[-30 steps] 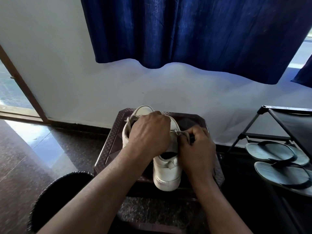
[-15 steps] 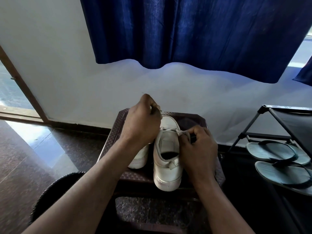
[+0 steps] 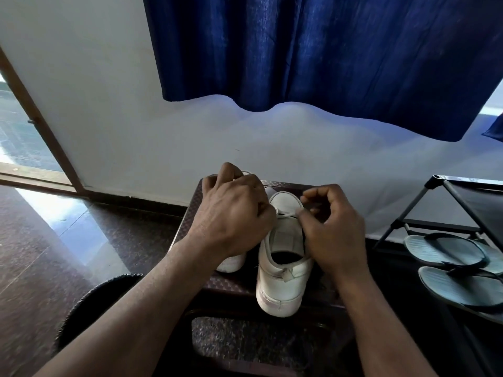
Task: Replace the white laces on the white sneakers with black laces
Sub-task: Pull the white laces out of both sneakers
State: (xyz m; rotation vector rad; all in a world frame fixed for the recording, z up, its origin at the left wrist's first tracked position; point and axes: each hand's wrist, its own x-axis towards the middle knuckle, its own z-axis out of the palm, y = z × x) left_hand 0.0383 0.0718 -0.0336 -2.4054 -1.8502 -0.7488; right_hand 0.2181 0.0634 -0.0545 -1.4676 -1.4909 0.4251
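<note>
Two white sneakers stand on a dark brown stool [image 3: 187, 229], heels toward me. The right sneaker [image 3: 283, 276] shows its heel, opening and tongue. The left sneaker [image 3: 231, 263] is mostly hidden under my left hand [image 3: 234, 213]. A white lace [image 3: 287, 213] runs across the right sneaker's tongue between my hands. My left hand grips one end of it at the shoe's left side. My right hand [image 3: 332, 229] pinches the other end at the shoe's right side. No black laces are visible.
A black shoe rack [image 3: 441, 202] with a pair of grey flip-flops [image 3: 446, 248] stands at the right. A dark round object [image 3: 89, 303] sits low left by my forearm. A blue curtain [image 3: 313, 50] hangs on the wall behind; a doorway opens at far left.
My left hand rose away from the shoes half a second ago, then came back down to the right sneaker's left side. My right hand stayed at the lace, its fingers shifting slightly.
</note>
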